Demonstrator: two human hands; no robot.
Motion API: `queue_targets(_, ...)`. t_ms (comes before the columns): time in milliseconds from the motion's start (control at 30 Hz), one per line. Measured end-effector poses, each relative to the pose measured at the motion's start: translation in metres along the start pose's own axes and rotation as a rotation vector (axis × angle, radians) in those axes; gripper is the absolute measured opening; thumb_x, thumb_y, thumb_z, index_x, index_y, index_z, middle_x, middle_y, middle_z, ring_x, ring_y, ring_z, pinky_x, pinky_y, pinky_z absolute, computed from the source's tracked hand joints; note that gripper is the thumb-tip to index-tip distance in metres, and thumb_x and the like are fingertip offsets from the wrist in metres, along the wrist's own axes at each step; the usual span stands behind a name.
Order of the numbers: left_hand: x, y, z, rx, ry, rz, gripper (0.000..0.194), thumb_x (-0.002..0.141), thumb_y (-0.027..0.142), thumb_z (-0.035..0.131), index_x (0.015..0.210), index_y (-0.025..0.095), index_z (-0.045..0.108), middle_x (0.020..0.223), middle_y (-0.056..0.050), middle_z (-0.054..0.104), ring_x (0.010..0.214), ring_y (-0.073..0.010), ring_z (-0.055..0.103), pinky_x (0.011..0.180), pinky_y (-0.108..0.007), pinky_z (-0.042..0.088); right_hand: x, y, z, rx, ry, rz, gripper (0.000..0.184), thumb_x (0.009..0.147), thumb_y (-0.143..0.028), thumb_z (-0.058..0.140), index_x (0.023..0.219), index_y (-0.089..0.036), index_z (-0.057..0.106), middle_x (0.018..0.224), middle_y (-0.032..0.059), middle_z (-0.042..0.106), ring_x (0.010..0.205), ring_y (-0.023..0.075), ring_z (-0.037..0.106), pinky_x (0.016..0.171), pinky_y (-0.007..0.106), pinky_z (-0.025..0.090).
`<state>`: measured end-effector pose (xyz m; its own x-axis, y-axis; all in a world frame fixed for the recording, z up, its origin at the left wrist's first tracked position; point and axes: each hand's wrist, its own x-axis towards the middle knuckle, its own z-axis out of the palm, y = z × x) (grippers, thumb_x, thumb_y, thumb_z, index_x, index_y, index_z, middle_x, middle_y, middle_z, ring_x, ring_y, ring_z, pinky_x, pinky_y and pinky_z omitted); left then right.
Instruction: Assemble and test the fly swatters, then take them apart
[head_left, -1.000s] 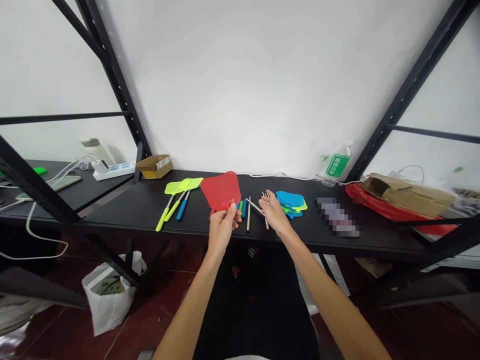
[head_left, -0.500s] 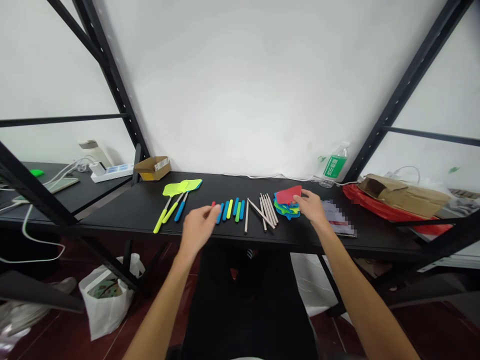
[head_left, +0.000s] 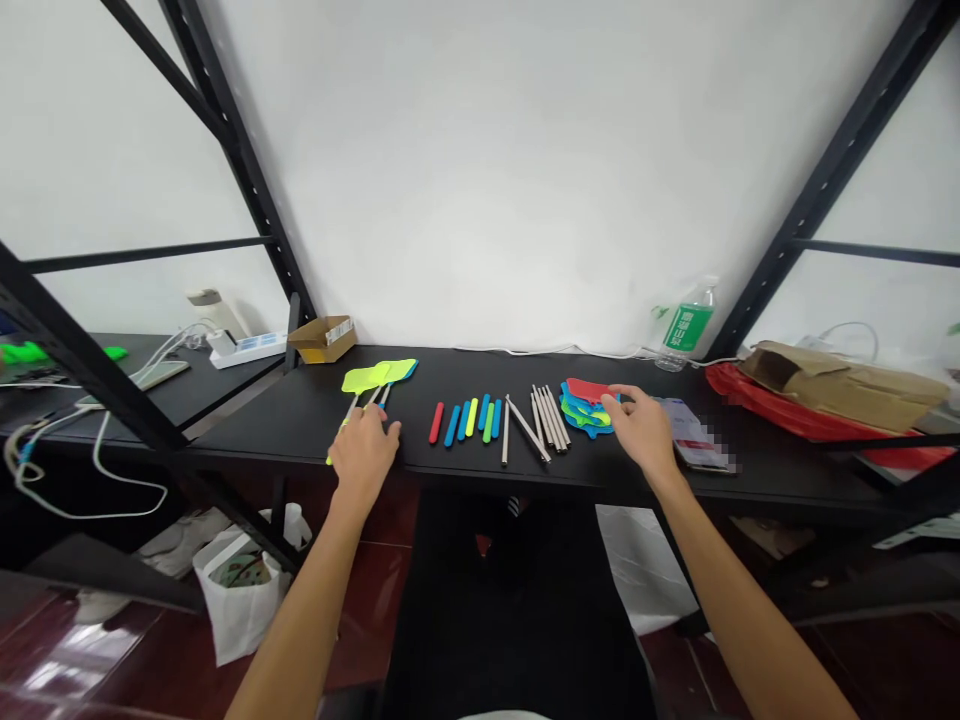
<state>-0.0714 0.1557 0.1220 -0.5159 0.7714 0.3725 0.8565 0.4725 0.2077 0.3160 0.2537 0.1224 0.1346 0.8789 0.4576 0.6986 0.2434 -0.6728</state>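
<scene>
Over the handles of several fly swatters (head_left: pixel 367 378) is my left hand (head_left: pixel 365 450), palm down. Its thumb stands apart and its fingertips reach the handles, partly covering them. The swatters have yellow-green heads, with a blue edge showing below. At the right, my right hand (head_left: pixel 639 425) has thumb and forefinger at the edge of a red swatter head (head_left: pixel 587 389), on a pile of blue, green and yellow heads (head_left: pixel 581 415). Between my hands lie a red handle grip (head_left: pixel 436 423), several blue, yellow and green grips (head_left: pixel 471 418) and several metal rods (head_left: pixel 551 418), two crossing.
A small cardboard box (head_left: pixel 324 340) and a power strip (head_left: pixel 251 348) stand at the left. Beyond my right hand are a phone-like device (head_left: pixel 694 435), a water bottle (head_left: pixel 686 330) and brown packaging on red plastic (head_left: pixel 825 385). Black shelf posts (head_left: pixel 817 180) flank the table.
My left hand has moved left from the red grip to the swatter handles, leaving the grip on the table. The red head now lies lower on the pile. The view has shifted slightly left.
</scene>
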Motion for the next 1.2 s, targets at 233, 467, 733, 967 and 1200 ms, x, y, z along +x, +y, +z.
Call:
queue_targets(233,0.013,-0.003,-0.007,0.112,-0.146,-0.052,0.035,0.091,0.041,0.049,0.103,0.014,0.067,0.101,-0.022,0.069,0.100,-0.0418,0.065,0.077,-0.047,0.047,-0.018,-0.032,0.005,0.127,-0.036,-0.046,0.033,0.087,-0.046,0.051,0.096,-0.022,0.071,0.056,0.0009,0.061,0.055,0.0200,0.053,0.058,0.030,0.034)
queue_targets(467,-0.019,0.037,-0.032,-0.024,-0.019,0.044,0.039,0.098,0.041,0.034,0.111,0.017,0.061,0.088,-0.017,0.071,0.086,-0.0364,0.068,0.070,-0.039,0.045,-0.043,-0.075,0.029,0.502,-0.240,-0.061,0.033,0.088,-0.051,0.055,0.092,-0.021,0.071,0.063,0.0020,0.062,0.059,0.0190,0.055,0.058,0.030,0.040)
queue_targets(733,-0.113,0.128,-0.040,-0.247,-0.216,0.539,0.036,0.102,0.042,0.029,0.107,0.021,0.057,0.079,-0.009,0.068,0.072,-0.0250,0.066,0.058,-0.028,0.032,-0.039,-0.122,0.028,1.572,-0.339,0.538,0.017,0.086,-0.034,0.068,0.085,-0.023,0.055,0.052,-0.0078,0.047,0.043,0.0083,0.044,0.042,0.020,0.041)
queue_targets(967,-0.138,0.144,-0.029,-0.942,-0.496,0.436,0.049,0.102,0.050,0.024,0.068,0.020,0.044,0.055,0.000,0.047,0.051,-0.0141,0.044,0.054,-0.028,0.024,-0.033,-0.099,0.018,1.697,-0.309,0.731,0.023,0.097,-0.032,0.056,0.078,-0.020,0.052,0.045,-0.0139,0.015,0.032,0.0040,0.010,0.028,0.015,0.015)
queue_targets(1200,-0.164,0.133,-0.037,-1.835,-1.017,-0.092,0.051,0.090,0.069,0.041,0.068,0.023,0.039,0.040,0.012,0.018,0.041,-0.0082,0.012,0.047,-0.025,0.021,-0.015,-0.102,0.026,1.782,-0.415,0.604,0.024,0.096,-0.034,0.058,0.078,-0.021,0.050,0.047,-0.0130,0.012,0.032,0.0048,0.011,0.028,0.013,0.018)
